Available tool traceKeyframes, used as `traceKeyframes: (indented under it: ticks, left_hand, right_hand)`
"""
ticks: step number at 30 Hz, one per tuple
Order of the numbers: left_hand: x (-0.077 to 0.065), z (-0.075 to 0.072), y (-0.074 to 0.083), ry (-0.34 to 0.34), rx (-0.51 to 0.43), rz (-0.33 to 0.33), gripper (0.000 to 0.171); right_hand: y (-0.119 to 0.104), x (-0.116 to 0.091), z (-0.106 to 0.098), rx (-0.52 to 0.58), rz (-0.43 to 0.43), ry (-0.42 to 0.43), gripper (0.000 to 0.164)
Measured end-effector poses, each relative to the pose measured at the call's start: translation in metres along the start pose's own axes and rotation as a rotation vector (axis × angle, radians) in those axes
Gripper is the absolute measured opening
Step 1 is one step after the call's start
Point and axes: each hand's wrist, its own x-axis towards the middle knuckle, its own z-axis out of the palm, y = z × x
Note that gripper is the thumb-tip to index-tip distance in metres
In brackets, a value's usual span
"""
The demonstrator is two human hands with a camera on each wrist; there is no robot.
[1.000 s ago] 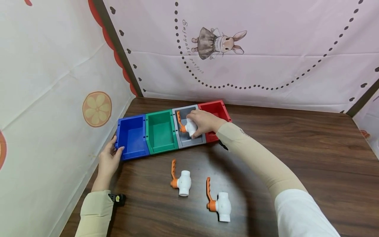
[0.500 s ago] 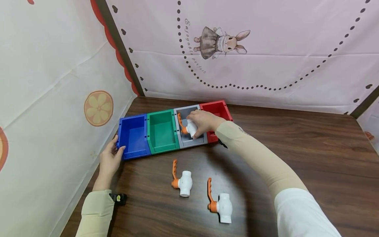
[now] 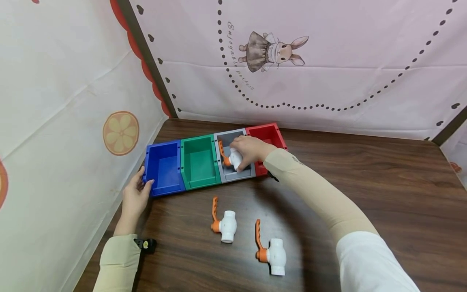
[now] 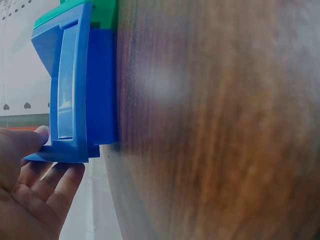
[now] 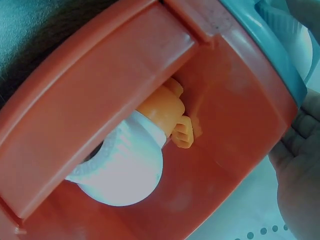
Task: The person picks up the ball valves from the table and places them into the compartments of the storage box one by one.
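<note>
My right hand (image 3: 251,149) grips a white ball valve (image 3: 235,159) with an orange handle inside the grey bin (image 3: 238,177). The handle points away along that bin's left wall. In the right wrist view the same hand (image 5: 300,165) shows past the red bin's far edge, the rest of it hidden. My left hand (image 3: 135,196) holds the outer left wall of the blue bin (image 3: 166,192). In the left wrist view its thumb lies over the blue rim and its fingers (image 4: 67,192) are on the outside.
Another orange-handled valve (image 5: 125,162) lies inside the red bin (image 5: 240,105). A green bin (image 3: 200,185) joins the blue and grey ones. Two more valves, one nearer the bins (image 3: 228,226) and one to its right (image 3: 277,256), lie on the wooden table (image 3: 350,182). Printed cloth walls (image 3: 339,89) stand behind and left.
The valve in my right hand has sunk slightly within the grey bin. My left hand keeps its hold on the blue bin. The head view has shifted a little.
</note>
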Motion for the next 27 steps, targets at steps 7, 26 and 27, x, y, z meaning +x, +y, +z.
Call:
traceKeyframes:
  ticks: [7,26,27]
  left_hand:
    - [0.0,0.0,0.0,0.007,-0.018,0.02,0.051]
    - [0.002,0.0,0.001,-0.024,0.011,-0.031,0.052]
    - [0.002,0.0,0.001,-0.023,0.007,-0.03,0.052]
  right_hand:
    - [-0.002,0.003,0.001,-0.033,0.031,-0.034,0.073]
    - [-0.008,0.011,-0.001,-0.117,0.098,-0.125,0.079]
    - [-0.009,0.012,0.0,-0.12,0.098,-0.129,0.079]
